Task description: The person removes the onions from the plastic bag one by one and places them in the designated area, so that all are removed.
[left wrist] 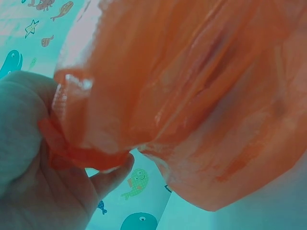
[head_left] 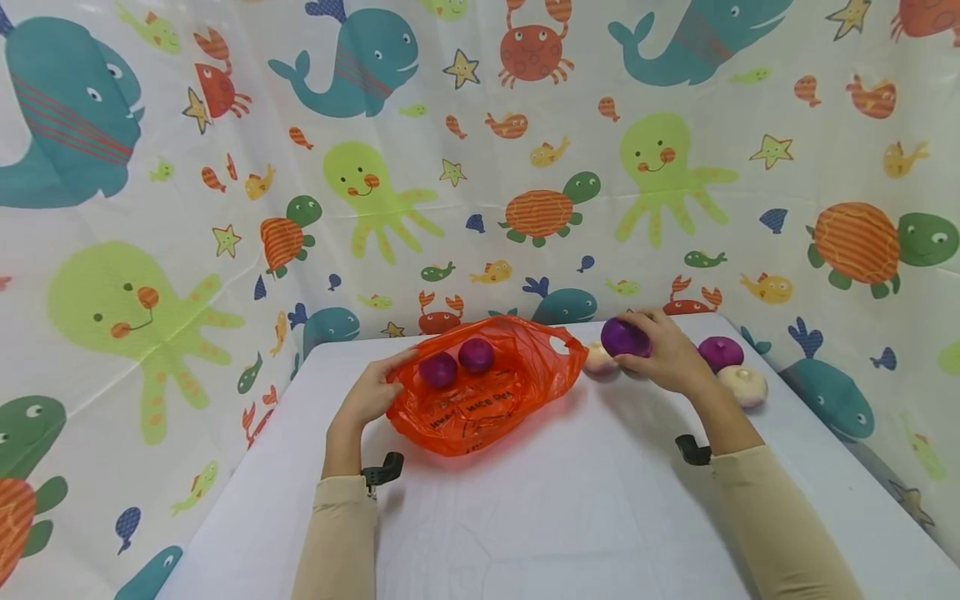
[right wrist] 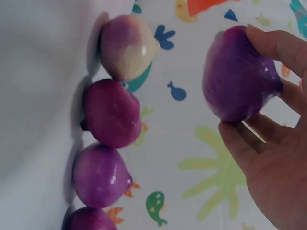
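Observation:
An orange-red plastic bag [head_left: 540,367] lies spread on the table with its mouth toward me, and two purple onions [head_left: 476,355] rest inside. At the bag's left edge my left hand [head_left: 369,396] grips the plastic; the left wrist view shows the film [left wrist: 158,96] between thumb and fingers. My right hand [head_left: 667,350] holds another purple onion [right wrist: 240,76] above the table, right of the bag, with fingers and thumb around it. Behind that hand sits a pale onion [head_left: 600,360] on the table. A purple onion [head_left: 720,353] and a second pale one [head_left: 742,386] sit further right.
The white-covered table [head_left: 525,517] ends at the back against a hanging sheet [head_left: 480,250] printed with sea animals. In the right wrist view several onions stand in a row, including a magenta one [right wrist: 112,112] and a white-and-purple one [right wrist: 127,47].

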Demonstrator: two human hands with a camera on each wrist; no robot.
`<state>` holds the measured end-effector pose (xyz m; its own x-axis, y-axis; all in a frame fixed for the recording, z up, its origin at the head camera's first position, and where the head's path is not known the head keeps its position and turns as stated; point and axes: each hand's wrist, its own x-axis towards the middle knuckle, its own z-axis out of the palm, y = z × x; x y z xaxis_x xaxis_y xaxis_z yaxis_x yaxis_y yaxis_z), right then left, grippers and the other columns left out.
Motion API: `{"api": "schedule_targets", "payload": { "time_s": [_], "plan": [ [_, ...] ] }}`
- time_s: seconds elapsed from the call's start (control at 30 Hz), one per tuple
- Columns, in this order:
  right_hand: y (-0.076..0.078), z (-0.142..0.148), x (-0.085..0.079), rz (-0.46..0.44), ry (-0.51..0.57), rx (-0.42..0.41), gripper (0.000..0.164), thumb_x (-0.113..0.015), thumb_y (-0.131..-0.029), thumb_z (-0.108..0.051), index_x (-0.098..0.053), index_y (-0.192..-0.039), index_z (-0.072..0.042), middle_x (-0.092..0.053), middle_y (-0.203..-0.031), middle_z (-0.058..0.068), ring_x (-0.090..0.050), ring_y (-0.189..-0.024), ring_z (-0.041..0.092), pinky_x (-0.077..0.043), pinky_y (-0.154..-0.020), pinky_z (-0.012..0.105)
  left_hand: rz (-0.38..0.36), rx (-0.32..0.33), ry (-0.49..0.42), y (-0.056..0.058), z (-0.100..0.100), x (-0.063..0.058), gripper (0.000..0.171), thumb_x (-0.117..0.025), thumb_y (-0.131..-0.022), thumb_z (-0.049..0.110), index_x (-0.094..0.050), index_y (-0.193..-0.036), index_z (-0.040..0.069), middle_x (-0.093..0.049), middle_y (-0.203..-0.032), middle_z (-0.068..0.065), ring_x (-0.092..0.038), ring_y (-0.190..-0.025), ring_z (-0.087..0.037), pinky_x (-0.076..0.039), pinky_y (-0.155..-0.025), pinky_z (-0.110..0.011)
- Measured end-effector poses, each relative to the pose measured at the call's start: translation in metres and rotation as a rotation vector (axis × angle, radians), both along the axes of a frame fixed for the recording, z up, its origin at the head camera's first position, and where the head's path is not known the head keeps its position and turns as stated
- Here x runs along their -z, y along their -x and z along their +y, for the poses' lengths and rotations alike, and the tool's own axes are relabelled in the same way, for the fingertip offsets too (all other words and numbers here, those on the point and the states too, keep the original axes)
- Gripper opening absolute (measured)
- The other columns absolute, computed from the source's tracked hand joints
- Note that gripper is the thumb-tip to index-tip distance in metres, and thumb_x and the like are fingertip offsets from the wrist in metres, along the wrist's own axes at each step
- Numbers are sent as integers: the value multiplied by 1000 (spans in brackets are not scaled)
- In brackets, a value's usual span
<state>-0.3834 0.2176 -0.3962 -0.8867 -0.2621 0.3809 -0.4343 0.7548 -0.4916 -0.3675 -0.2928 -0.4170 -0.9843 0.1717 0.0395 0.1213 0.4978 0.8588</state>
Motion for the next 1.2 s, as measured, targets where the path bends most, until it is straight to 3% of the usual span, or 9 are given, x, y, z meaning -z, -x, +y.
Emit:
{"api": "schedule_targets", "payload": {
  "time_s": [0.37, 0.83, 1.03, 1.2],
  "plan": [
    [-3, 33, -6, -148, -10, 29, 73, -82, -89, -27, -48, -152, -13, -46, -150, 24, -45, -136, 51, -42, -107, 75, 3, 1, 5, -1, 2, -1, 72, -51, -94, -5, -48, -157, 28, -50, -159, -10, -63, -118, -41, -63, -85, -36],
    [-5, 49, -5, -234, -31, 62, 76, -83, -87, -24, -46, -152, -13, -42, -153, 26, -38, -139, 55, -42, -105, 77, -13, 2, -13, 1, 0, 3, 72, -50, -94, -8, -50, -156, 29, -43, -165, -6, -63, -121, -39, -63, -86, -36],
    [-2, 57, -3, -230, -41, 44, 72, -84, -84, -17, -50, -147, -10, -48, -148, 26, -44, -135, 50, -42, -106, 75, -2, -1, -1, 1, 0, 2, 72, -51, -94, -7, -49, -156, 29, -45, -164, -7, -63, -121, -40, -63, -86, -36],
    [-1, 63, 0, -258, -81, 30, 72, -88, -81, -22, -56, -144, -9, -56, -141, 25, -48, -130, 47, -45, -105, 72, 6, -3, 4, 0, 0, 2, 72, -51, -94, -7, -49, -157, 28, -46, -162, -8, -64, -119, -40, -64, -85, -36]
  ]
}}
